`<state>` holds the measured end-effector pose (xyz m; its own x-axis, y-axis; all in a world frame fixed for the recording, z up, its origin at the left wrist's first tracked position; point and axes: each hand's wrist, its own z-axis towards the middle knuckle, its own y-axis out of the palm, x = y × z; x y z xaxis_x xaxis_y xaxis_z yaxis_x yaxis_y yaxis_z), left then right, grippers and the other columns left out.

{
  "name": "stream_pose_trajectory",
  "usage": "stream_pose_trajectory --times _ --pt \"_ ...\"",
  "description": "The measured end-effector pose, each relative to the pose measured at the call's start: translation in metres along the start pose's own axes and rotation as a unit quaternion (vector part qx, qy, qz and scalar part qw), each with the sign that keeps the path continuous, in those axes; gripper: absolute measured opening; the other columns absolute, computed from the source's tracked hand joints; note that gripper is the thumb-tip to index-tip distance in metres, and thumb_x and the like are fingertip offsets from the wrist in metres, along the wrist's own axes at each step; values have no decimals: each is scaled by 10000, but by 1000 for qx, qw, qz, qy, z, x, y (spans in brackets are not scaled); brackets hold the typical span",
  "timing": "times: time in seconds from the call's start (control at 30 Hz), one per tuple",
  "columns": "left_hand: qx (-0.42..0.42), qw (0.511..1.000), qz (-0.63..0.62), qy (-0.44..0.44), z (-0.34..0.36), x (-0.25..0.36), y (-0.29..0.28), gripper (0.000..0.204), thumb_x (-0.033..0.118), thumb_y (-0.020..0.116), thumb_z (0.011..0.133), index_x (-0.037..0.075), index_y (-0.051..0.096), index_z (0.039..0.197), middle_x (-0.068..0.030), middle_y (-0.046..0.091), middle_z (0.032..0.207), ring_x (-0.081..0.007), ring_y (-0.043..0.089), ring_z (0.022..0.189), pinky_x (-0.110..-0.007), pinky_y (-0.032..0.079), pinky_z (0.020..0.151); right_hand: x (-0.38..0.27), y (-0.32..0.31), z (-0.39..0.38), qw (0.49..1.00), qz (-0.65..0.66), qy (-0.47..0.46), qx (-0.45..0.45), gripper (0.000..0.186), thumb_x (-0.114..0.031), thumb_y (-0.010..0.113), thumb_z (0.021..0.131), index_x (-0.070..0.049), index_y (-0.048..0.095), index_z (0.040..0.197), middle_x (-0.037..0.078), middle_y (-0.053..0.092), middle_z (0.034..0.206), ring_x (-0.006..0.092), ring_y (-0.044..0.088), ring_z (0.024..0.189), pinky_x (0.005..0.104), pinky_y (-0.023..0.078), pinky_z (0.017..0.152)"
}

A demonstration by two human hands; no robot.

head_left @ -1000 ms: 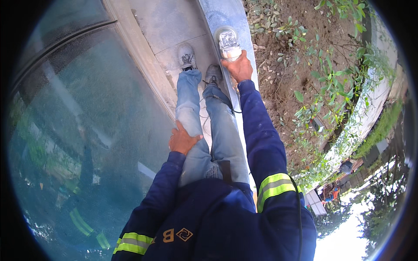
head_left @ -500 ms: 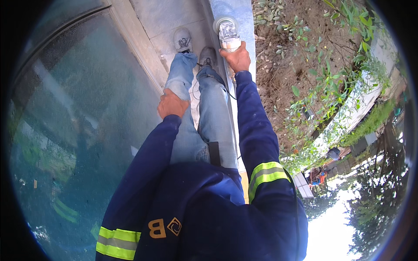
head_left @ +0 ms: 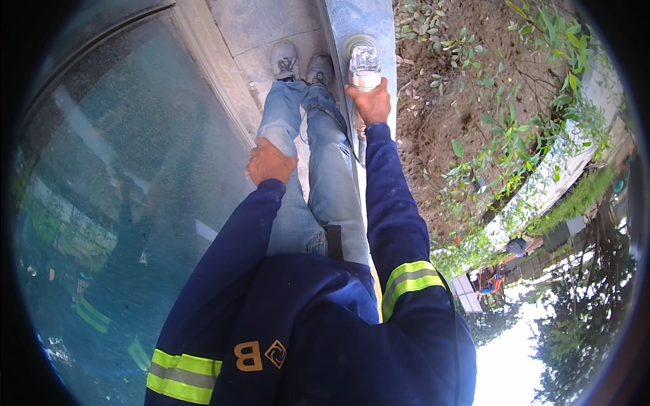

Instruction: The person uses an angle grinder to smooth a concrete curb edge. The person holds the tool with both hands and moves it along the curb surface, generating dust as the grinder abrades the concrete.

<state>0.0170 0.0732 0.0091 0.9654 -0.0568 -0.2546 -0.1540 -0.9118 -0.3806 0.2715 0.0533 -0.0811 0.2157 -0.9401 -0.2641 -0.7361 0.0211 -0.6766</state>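
Observation:
My right hand (head_left: 371,101) is wrapped round a dusty white power grinder (head_left: 365,68), whose round disc rests on the pale ledge (head_left: 365,17) along the right of the walkway. A dark cord runs beside my right leg. My left hand (head_left: 269,161) grips my left knee (head_left: 277,132) through faded jeans, with its fingers curled over it. My two dusty shoes (head_left: 285,61) stand on the walkway at the top, left of the ledge.
A large dusty glass panel (head_left: 128,203) in a pale frame (head_left: 217,68) runs along my left. Beyond the ledge lie bare soil, dry leaves and leafy plants (head_left: 514,128), with a pale curved kerb and trees farther right.
The grinder first shifted up in the picture, then slightly down and right along the ledge. My right foot has drawn up beside the left one, and my left hand now sits higher in view.

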Motion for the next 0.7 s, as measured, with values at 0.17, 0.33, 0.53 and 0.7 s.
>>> stream_pose_trajectory --times 0.17,0.33,0.53,0.7 --pt "7 1000 -1 -4 1 1 6 1146 561 878 742 -77 354 1536 -252 662 1282 -434 711 1128 -650 558 924 -23 -6 18 999 -13 -30 -3 917 -527 899 676 48 562 1306 308 751 1108 462 734 1077 503 569 951" --pt "22 1000 8 -3 0 2 12 1147 579 869 743 -79 363 1534 -259 658 1290 -441 710 1126 -689 550 894 -40 -6 22 998 -31 -49 -32 808 -473 885 673 -1 565 1245 273 761 1079 447 742 1039 511 566 931" --pt "9 1000 -7 -11 -6 4 7 1149 581 866 744 -77 364 1541 -262 655 1301 -441 701 1144 -700 541 899 -3 9 -11 995 -53 -52 -73 816 -475 885 690 13 566 1261 290 761 1052 464 746 1022 510 573 928" --pt "6 1000 -17 -24 -8 3 16 1144 563 873 748 -70 352 1546 -265 652 1304 -438 700 1148 -701 536 909 -3 20 -19 996 -39 -59 -53 807 -466 891 679 19 570 1238 297 760 1037 473 743 1012 522 568 927"
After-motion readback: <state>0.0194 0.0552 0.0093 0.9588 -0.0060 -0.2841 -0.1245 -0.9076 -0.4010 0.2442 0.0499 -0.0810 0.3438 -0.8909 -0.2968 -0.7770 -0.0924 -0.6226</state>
